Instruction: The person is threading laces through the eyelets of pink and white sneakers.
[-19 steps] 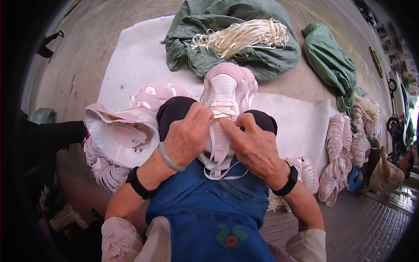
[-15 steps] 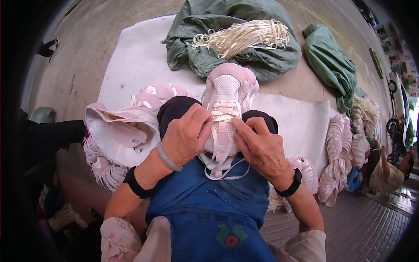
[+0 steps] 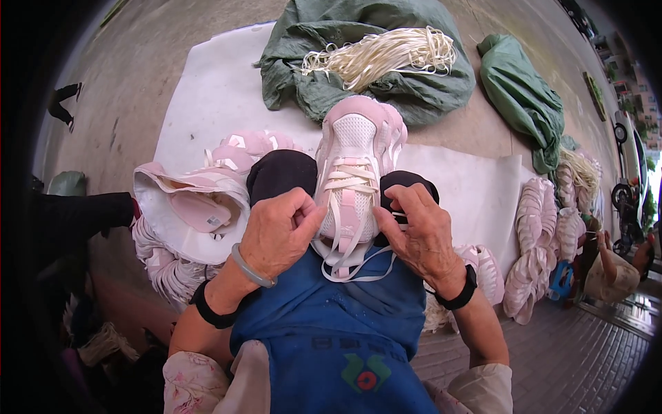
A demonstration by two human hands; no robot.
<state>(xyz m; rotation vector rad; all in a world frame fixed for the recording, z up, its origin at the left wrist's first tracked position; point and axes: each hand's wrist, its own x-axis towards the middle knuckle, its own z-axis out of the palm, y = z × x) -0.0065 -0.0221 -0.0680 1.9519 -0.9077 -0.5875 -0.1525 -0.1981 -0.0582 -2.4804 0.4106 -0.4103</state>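
Note:
A pink and white sneaker (image 3: pixel 350 141) rests between my knees, its toe toward me. Cream shoelaces (image 3: pixel 350 178) cross over its tongue, and their loose ends hang past the toe onto my blue apron (image 3: pixel 331 303). My left hand (image 3: pixel 283 231) is beside the shoe's left side, fingers curled in, with no lace seen running into it. On the other side, my right hand (image 3: pixel 417 231) has its thumb and bent forefinger apart near the shoe's edge. Both hands are a little away from the crossed laces. A grey bangle and dark bands circle my wrists.
Ahead, a green sack (image 3: pixel 296 69) carries a bundle of cream laces (image 3: pixel 386 58). At left, a white bag (image 3: pixel 193 238) holds pink shoe parts. Several shoe uppers (image 3: pixel 531 234) are stacked at right, near another green sack (image 3: pixel 517 90). White sheeting (image 3: pixel 200 90) covers some ground.
Both hands have drawn back from the laces, toward me and outward. The fingers that were at the crossed laces are now off them. A passer-by's legs have moved further into view at far left.

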